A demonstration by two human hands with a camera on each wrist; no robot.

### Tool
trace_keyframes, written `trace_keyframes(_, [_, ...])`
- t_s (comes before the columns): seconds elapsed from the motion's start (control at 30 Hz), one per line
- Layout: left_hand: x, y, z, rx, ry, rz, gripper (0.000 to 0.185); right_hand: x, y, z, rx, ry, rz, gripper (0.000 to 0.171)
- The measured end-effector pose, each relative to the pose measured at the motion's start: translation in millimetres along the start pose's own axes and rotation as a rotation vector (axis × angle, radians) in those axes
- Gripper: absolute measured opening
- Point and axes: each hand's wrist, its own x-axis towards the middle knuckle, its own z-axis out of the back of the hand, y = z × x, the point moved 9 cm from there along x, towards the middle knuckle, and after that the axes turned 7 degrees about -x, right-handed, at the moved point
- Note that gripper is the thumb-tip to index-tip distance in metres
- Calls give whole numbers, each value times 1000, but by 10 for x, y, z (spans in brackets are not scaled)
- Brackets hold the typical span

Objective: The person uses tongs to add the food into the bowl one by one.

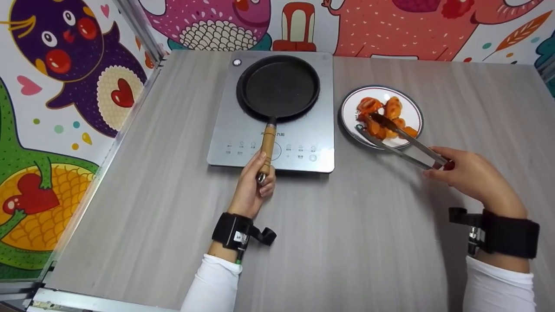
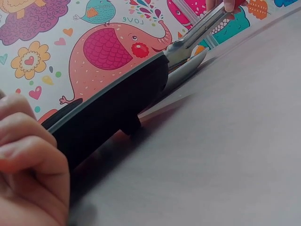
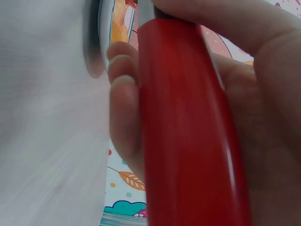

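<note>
My left hand (image 1: 256, 186) grips the wooden handle (image 1: 269, 141) of a round black frying pan (image 1: 279, 86). No food shows in the pan, which sits on a silver induction cooker (image 1: 321, 134). Over to the right, my right hand (image 1: 472, 175) holds metal tongs (image 1: 416, 142), their tips spread apart among orange-brown cooked pieces that look like chicken wings (image 1: 393, 107). These lie on a white plate (image 1: 409, 102) with a dark rim. Close up in the right wrist view, the fingers and thumb surround the tongs' red handle (image 3: 188, 117).
The cooker and plate stand side by side on a grey wood-grain table (image 1: 347, 242). Walls with cartoon animals (image 1: 403, 26) rise behind it and at the left, where a metal frame (image 1: 95, 186) runs along the table edge.
</note>
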Motion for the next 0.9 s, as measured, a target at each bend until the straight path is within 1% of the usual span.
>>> trace_keyframes(0.1, [-3,1,10,3,-7,-2,52,-5,-11,-7,2,3,-5,59])
trace_keyframes(0.3, [5,-11,-6,18,15,-21,51,2,2,-10,3,-2,-6,56])
trace_keyframes(0.43, [4,-8,-5,24,10,-18,51,5,19,0,1,-8,1,55])
trace_keyframes(0.67, [8,-6,-5,32,-4,-12,53,-30,10,48,10,-47,-7,51])
trace_keyframes(0.9, [1,-15,-7,39,7,-22,52,-25,30,37,19,-50,9,48])
